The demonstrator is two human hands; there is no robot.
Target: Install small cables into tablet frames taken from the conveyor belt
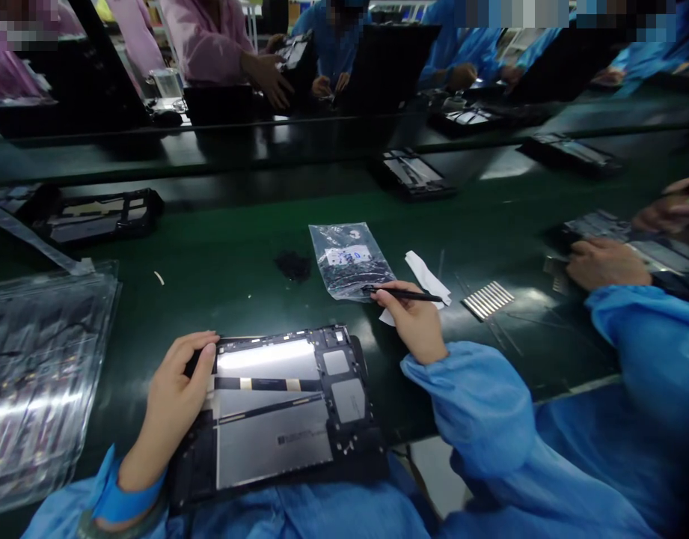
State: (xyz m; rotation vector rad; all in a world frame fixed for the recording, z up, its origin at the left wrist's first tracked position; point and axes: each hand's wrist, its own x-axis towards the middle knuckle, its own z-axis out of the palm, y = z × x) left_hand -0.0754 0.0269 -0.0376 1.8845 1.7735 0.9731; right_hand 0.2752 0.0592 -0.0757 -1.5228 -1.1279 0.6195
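Observation:
In the head view, an opened tablet (271,442) with a silver inner plate and black frame sits tilted at the near table edge. My left hand (179,389) grips its left side, thumb on top and fingers over the edge. My right hand (414,322) pinches slim black tweezers (411,295), their tip at the lower edge of a clear plastic bag (349,258). The bag has a white label and holds small dark pieces. Left of it lies a pile of small black bits (293,265). A crumpled white paper strip (426,277) lies beyond my right hand.
Stacked clear trays (41,374) fill the left side. A striped metallic strip pack (488,300) lies at right, near a co-worker's hand (607,263). More tablets in black holders, such as one tablet (414,174), stand along the green line. Several co-workers work across it.

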